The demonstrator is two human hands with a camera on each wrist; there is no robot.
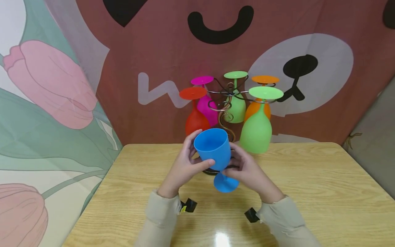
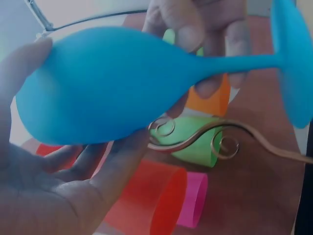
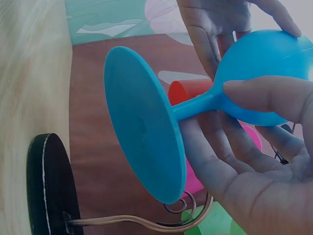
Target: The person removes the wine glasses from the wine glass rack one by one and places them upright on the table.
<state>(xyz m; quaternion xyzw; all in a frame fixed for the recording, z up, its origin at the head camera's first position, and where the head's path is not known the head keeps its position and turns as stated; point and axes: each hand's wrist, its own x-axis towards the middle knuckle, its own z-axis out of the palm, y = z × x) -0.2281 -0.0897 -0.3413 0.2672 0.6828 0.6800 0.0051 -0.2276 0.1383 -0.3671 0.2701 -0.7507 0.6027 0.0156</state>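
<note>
A blue plastic goblet (image 1: 220,156) is held between both hands in front of the rack, its mouth up and tilted, its foot below. My left hand (image 1: 188,164) grips the bowl from the left, thumb across the near side. Fingers and thumb of my right hand (image 1: 247,168) pinch the goblet where bowl meets stem, as the right wrist view shows on the blue goblet (image 3: 210,100). Behind stands a metal glass rack (image 1: 229,92) with upside-down goblets hanging from it: red (image 1: 196,118), magenta (image 1: 207,106), orange (image 1: 257,108) and two green, the nearer green goblet (image 1: 256,132) at right.
The rack's round black base (image 3: 51,186) rests on the wooden table (image 1: 139,192), partly hidden behind the hands in the head view. A patterned cloth (image 1: 160,51) hangs behind the table. Small black devices (image 1: 252,215) sit at both wrists.
</note>
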